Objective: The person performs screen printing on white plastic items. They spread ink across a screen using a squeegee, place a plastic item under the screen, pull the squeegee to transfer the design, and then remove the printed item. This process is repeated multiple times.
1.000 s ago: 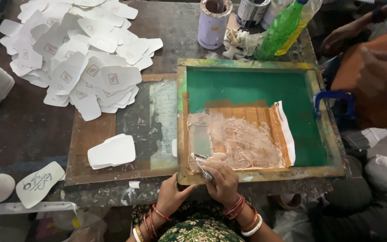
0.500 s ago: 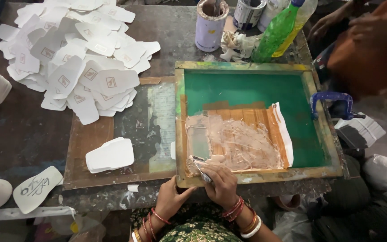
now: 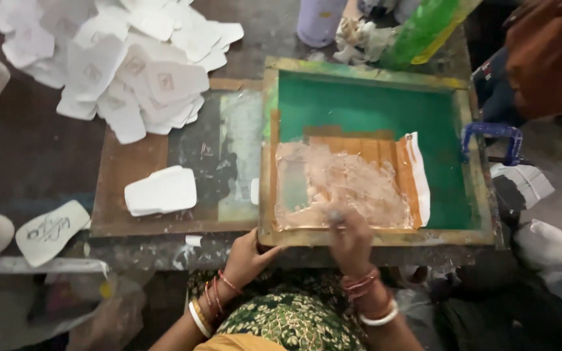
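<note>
A wooden screen-printing frame (image 3: 365, 70) with green mesh lies flat, with pale pink ink smeared over its taped orange window (image 3: 346, 185). My left hand (image 3: 247, 258) grips the frame's near left corner. My right hand (image 3: 352, 242), blurred by motion, rests on the mesh at the near edge and is closed on a small scraper (image 3: 336, 216). Bangles are on both wrists.
A wooden board (image 3: 125, 170) left of the frame carries a small stack of white cut pieces (image 3: 160, 190). Several more white pieces (image 3: 131, 58) are heaped behind it. A cup (image 3: 320, 19), a green bottle (image 3: 424, 29) and a blue clamp (image 3: 492, 133) ring the frame. Another person in orange (image 3: 548, 52) is at the right.
My right hand has slid a little to the right along the near edge of the mesh. My left hand stays on the frame corner. The view has closed in.
</note>
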